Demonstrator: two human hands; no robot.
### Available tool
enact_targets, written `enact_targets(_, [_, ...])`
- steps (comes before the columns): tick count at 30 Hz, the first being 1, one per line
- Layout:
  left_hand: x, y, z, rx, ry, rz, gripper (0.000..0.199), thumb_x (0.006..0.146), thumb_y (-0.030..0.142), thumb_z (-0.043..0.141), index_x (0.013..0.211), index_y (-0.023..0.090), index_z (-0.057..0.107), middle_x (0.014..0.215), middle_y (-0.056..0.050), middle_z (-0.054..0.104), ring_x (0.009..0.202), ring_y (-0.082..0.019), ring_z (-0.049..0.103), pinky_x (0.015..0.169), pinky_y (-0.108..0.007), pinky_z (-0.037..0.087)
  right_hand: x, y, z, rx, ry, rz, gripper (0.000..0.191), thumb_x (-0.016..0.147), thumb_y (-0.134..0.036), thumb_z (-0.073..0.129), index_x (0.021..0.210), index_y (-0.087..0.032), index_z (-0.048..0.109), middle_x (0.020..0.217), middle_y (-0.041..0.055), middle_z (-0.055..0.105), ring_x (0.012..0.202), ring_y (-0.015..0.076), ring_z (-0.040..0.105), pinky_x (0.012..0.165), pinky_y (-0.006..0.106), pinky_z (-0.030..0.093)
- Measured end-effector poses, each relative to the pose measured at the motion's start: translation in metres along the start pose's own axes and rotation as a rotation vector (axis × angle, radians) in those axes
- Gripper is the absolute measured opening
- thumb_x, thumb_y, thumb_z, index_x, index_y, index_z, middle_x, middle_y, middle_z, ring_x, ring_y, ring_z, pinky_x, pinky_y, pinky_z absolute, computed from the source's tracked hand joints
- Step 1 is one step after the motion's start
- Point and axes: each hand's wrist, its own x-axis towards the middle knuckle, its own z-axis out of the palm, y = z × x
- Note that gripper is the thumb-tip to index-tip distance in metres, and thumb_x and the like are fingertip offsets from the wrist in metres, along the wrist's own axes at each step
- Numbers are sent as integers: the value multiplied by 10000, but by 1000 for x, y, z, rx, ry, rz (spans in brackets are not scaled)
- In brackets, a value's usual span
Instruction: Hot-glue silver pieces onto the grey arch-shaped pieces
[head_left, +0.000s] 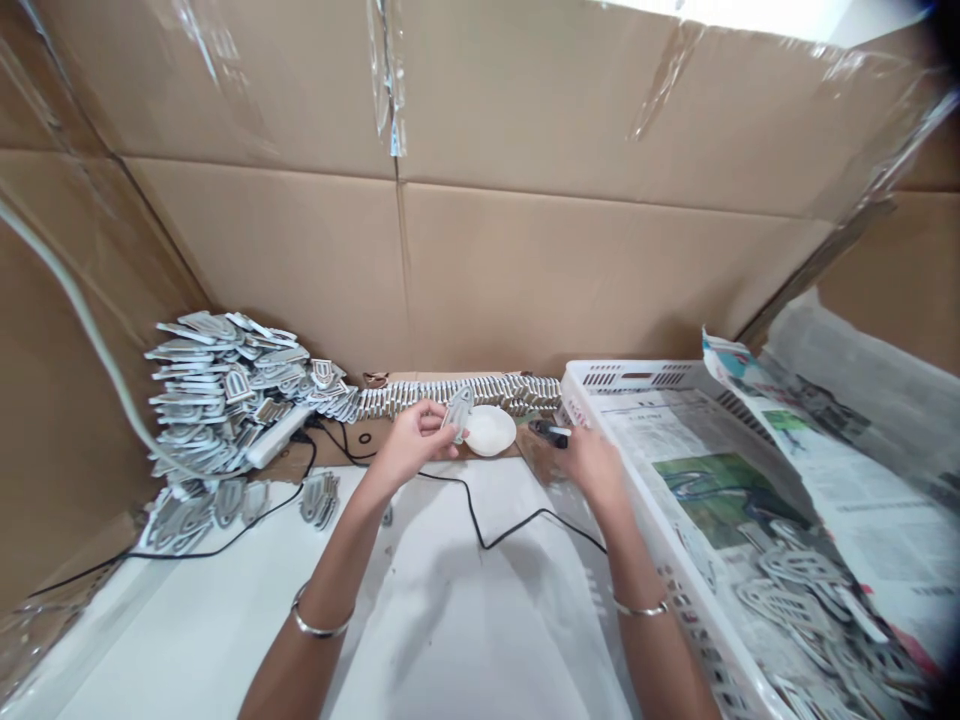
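My left hand pinches a small flat grey piece with a rounded end and holds it upright beside a round white dish. To the dish's right, my right hand is closed on a small dark tool; its exact kind is unclear. Behind the dish runs a long row of similar flat pieces standing on edge. A large heap of these pieces rises at the left, against the cardboard wall.
A white plastic basket lined with newspaper stands at the right, with loose grey pieces inside. A black cord crosses the white work surface. A white power strip lies by the heap. Cardboard encloses the back.
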Motion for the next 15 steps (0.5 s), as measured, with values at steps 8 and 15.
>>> enact_targets(8, [2, 2, -7, 165, 78, 156, 390, 755, 481, 685, 618, 165, 502, 584, 41, 476, 554, -93, 440, 531, -216, 322, -2, 3, 2, -133, -186, 38, 335, 865, -406, 564, 1010, -142, 709, 979, 186, 724, 909, 315, 692, 675, 327, 435])
enact_targets(15, [0, 6, -7, 154, 9, 88, 319, 784, 444, 642, 666, 160, 555, 612, 29, 490, 580, -109, 463, 530, -208, 352, -18, -13, -19, 299, 210, -414, 261, 900, -327, 480, 683, -207, 560, 733, 33, 640, 711, 176, 564, 595, 262, 327])
